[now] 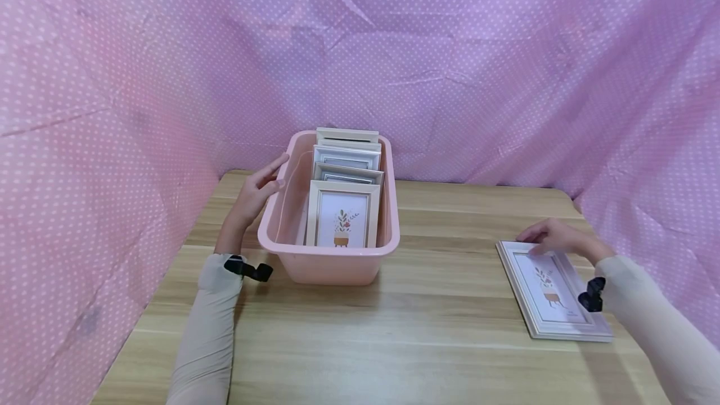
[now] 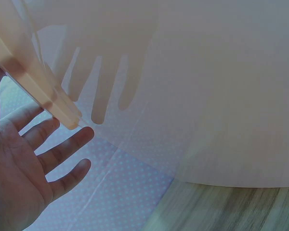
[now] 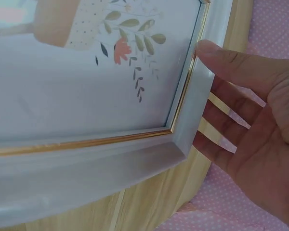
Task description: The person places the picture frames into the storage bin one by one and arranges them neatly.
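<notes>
My left hand rests at the left rim of a pink plastic tub, its fingers spread and fairly straight. In the left wrist view the fingers reach along the outside of the tub wall, just under the rim. Several picture frames stand upright in a row inside the tub; the front one shows a potted plant. My right hand pinches the far edge of a white picture frame at the right of the table. Its thumb presses on the white border, with the other fingers at the outer edge.
The wooden table carries the tub left of centre and the single frame at the right. Pink dotted cloth hangs behind the table and along both sides. Black straps sit on both wrists.
</notes>
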Tool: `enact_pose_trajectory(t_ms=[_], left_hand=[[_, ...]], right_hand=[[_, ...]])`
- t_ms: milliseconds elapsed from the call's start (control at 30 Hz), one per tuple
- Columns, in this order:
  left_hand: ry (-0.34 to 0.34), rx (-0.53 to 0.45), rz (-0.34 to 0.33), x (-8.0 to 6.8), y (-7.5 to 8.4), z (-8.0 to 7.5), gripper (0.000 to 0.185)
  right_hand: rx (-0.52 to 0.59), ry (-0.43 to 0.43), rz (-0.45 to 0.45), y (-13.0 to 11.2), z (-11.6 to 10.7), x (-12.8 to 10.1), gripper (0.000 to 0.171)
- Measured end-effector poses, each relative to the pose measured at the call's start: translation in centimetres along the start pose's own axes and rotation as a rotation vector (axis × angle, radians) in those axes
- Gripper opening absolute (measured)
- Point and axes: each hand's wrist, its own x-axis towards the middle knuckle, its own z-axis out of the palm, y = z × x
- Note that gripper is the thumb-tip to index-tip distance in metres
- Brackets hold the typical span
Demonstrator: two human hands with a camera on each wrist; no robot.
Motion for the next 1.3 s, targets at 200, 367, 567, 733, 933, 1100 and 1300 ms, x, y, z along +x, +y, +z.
enact_pose_trajectory(t_ms=[200,367,567,733,933,1100,1300], left_hand=[[0.000,0.000,-0.006,0.07,-0.08,0.00,0.051],[-0.007,-0.004,-0.004,-0.07,-0.19,-0.02,0.051],[-0.005,-0.005,0.001,-0.09,-0.19,0.02,0.051],[-0.003,-0.014,0.010,-0.08,-0.27,0.05,0.051],[-0.005,-0.033,0.040,0.10,-0.38,0.18,0.050],[-0.012,-0.022,0.053,0.08,-0.42,0.15,0.051],[-0.007,-0.010,0.043,-0.05,-0.47,0.16,0.050]], right_hand=[[-0.027,0.043,0.037,0.16,0.36,0.40,0.030],[-0.080,0.065,-0.009,0.13,0.57,0.39,0.025],[-0.114,0.070,-0.037,-0.05,0.69,0.36,0.023],[-0.136,0.075,-0.037,-0.16,0.74,0.45,0.024],[-0.146,0.062,-0.017,-0.02,0.56,0.56,0.026],[-0.155,0.056,0.002,0.09,0.40,0.73,0.027],[-0.148,0.057,0.002,0.28,0.57,0.81,0.025]])
